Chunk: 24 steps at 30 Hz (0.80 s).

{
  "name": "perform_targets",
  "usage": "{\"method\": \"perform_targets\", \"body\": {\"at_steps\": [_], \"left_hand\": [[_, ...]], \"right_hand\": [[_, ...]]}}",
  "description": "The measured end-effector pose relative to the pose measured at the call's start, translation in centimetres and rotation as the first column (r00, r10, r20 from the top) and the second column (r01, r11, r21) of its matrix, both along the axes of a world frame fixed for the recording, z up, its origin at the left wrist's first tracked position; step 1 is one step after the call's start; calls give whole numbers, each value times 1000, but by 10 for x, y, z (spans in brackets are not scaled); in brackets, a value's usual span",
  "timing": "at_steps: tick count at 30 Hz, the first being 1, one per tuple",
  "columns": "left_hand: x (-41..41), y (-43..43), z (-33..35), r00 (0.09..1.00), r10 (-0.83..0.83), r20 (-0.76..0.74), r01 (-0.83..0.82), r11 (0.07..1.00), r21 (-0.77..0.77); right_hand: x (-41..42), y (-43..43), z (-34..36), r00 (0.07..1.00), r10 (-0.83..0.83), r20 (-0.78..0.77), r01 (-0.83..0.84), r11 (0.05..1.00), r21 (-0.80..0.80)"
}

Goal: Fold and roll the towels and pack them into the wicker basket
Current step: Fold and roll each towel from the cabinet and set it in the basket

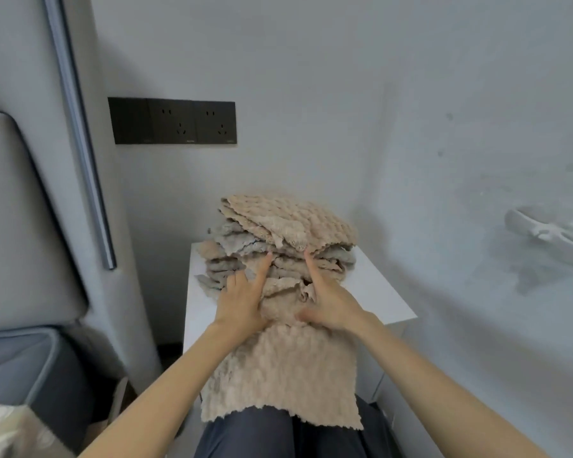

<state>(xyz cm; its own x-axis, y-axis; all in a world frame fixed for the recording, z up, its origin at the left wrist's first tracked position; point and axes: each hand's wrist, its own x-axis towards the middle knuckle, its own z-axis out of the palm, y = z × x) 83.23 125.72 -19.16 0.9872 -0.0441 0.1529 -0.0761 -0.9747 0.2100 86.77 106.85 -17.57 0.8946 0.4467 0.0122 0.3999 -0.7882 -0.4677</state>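
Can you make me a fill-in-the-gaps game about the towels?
The pile of towels sits on a small ____ table.
The wall sockets behind it are ____.
Counting the left hand and the right hand, ____ hands touch the towels.
Missing words: white; black; two.
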Motion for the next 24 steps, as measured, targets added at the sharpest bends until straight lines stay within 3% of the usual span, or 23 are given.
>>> {"method": "perform_targets", "body": {"at_steps": [4,8,17,24], "left_hand": [[34,8,-22,996,41,84,-47,996,74],[74,17,-25,992,80,102,-88,993,79],[133,37,-12,993,111,-37,-110,994,25],[88,47,-13,998,-27,56,37,984,-174]], "right_hand": [[24,12,-29,969,-38,246,42,999,-13],[62,27,-43,938,-83,336,87,996,1],[122,52,-36,978,-106,177,116,992,-47],[90,36,-6,1000,-13,-16,15,995,98]]}}
